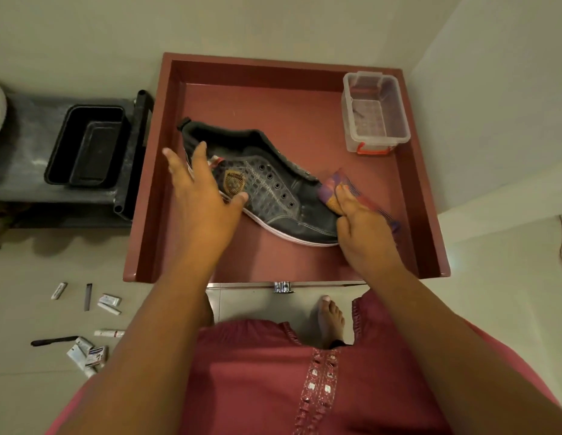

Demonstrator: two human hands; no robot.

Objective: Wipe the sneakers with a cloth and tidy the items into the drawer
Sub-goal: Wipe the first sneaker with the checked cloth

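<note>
A dark grey sneaker (275,189) with a gold badge and a white sole lies on its side in the open red drawer (304,120), heel at the far left, toe at the near right. My left hand (201,193) rests over its heel half with fingers spread and straight. At the toe, my right hand (361,227) presses a purple and orange cloth (336,188) against the shoe, fingers curled on the cloth.
A clear plastic box (375,113) with a red latch stands in the drawer's far right corner. A black tray (87,146) sits on a dark shelf at left. Small tubes (108,301), packets (94,354) and a black stick (54,342) lie on the floor at lower left.
</note>
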